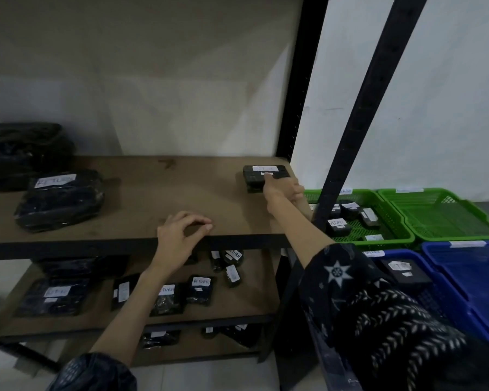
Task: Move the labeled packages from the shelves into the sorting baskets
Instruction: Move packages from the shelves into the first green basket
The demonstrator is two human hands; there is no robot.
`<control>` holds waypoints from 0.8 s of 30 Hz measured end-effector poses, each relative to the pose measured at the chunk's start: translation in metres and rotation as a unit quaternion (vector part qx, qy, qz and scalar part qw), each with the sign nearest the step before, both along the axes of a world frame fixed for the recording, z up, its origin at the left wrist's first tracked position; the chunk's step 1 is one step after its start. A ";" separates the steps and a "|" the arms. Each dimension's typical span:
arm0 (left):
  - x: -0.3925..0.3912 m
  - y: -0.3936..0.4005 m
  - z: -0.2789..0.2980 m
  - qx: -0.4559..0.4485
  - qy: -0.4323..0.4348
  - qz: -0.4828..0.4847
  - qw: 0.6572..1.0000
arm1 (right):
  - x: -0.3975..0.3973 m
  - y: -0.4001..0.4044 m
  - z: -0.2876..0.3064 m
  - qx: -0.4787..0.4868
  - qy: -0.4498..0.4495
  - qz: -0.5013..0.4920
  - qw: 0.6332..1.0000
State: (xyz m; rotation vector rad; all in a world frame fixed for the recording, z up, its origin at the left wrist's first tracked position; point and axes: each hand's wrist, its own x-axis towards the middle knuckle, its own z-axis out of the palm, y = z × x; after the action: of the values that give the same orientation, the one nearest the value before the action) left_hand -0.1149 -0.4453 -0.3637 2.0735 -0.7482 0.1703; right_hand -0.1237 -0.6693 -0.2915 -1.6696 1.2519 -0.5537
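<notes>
At two o'clock on the wooden shelf (141, 193), the right hand (280, 190) touches a small black package (256, 176), its grip unclear, while the left hand (178, 235) hovers half-curled, empty.

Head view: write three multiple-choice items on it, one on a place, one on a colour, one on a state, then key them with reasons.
1. Where does the small black package that the right hand reaches for lie?
A. far right corner of the upper shelf
B. in a blue basket
C. on the floor

2. What colour is the basket that holds several labeled packages, beyond the shelf post?
A. red
B. green
C. white

3. What is the left hand doing?
A. gripping a package
B. resting empty at the shelf's front edge
C. inside a basket

Key: 1 A, the package sits at the back right of the upper shelf. 2 B, the green basket holds the labeled packages. 3 B, the curled fingers enclose nothing.
</notes>
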 end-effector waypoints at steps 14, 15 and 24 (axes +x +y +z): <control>-0.004 0.000 -0.004 -0.022 -0.020 0.005 1.000 | -0.025 0.004 -0.016 0.130 -0.075 0.163 0.975; -0.006 0.001 -0.003 -0.021 -0.022 0.004 1.000 | -0.029 0.004 -0.016 0.134 -0.072 0.174 0.973; -0.023 0.017 -0.018 0.016 -0.094 0.024 0.995 | -0.074 0.022 -0.020 -0.004 -0.072 0.235 0.969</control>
State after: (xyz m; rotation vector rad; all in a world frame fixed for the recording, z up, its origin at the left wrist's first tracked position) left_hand -0.1375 -0.4282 -0.3818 2.1275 -0.8198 0.3872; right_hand -0.1973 -0.6474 -0.3112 -1.8194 0.7129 -0.3770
